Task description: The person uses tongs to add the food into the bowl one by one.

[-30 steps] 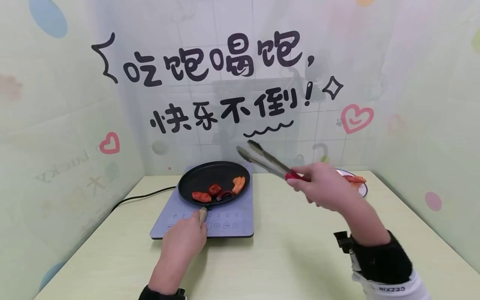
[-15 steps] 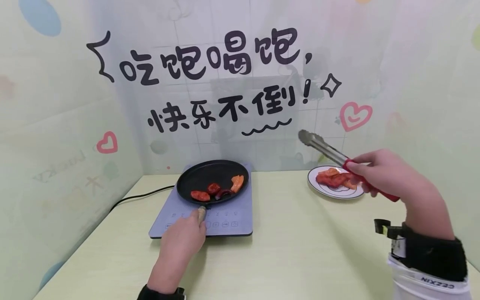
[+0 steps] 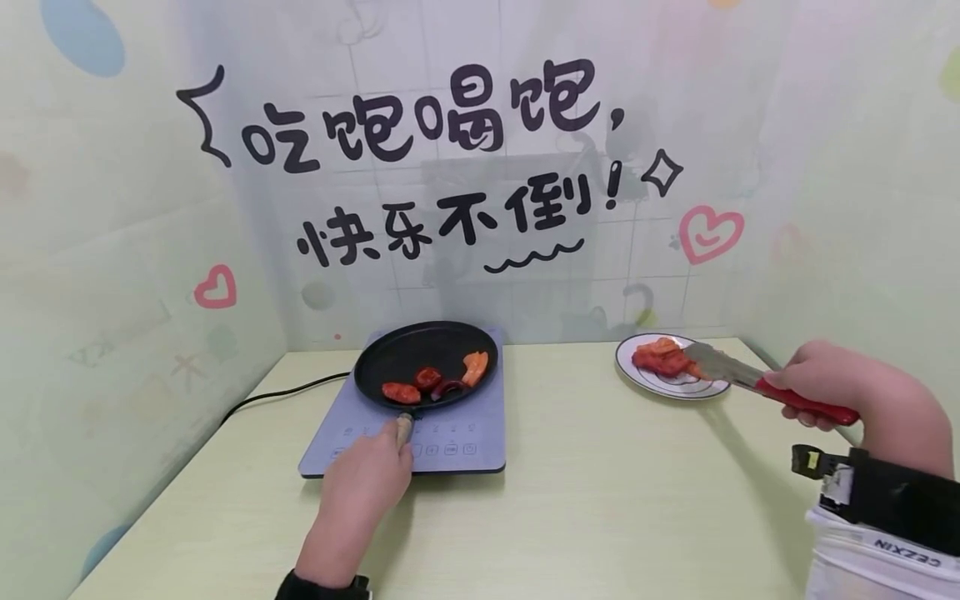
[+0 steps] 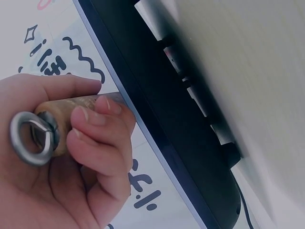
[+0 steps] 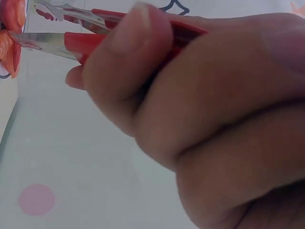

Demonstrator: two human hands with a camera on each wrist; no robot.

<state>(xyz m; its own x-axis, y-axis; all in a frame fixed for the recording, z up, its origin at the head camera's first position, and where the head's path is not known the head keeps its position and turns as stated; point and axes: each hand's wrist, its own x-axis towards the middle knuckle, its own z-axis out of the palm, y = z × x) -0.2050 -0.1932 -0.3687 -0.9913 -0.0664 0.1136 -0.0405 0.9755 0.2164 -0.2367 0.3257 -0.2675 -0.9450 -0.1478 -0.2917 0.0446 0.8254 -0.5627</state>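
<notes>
My left hand (image 3: 367, 479) grips the wooden handle (image 4: 71, 112) of a black frying pan (image 3: 416, 354); a metal ring shows at the handle's end in the left wrist view. Several food pieces lie in the pan: a red sausage-like piece (image 3: 401, 392), a round red one (image 3: 427, 379), a dark curved one and an orange one (image 3: 475, 367). At the right, my right hand (image 3: 840, 383) holds metal tongs (image 3: 738, 372) by their red handles (image 5: 78, 45). The tongs' tips reach the red and orange food (image 3: 660, 357) on a white plate (image 3: 637, 386).
Beneath the pan is a flat induction cooker (image 3: 480, 454), with a black cord (image 3: 285, 389) running off to the left. Both stand on a pale table (image 3: 570, 500). Printed wall sheets (image 3: 465, 292) enclose the back and sides.
My right hand has carried the tongs rightward from near the pan, then lowered them to the food on the plate. The left hand and pan stay put.
</notes>
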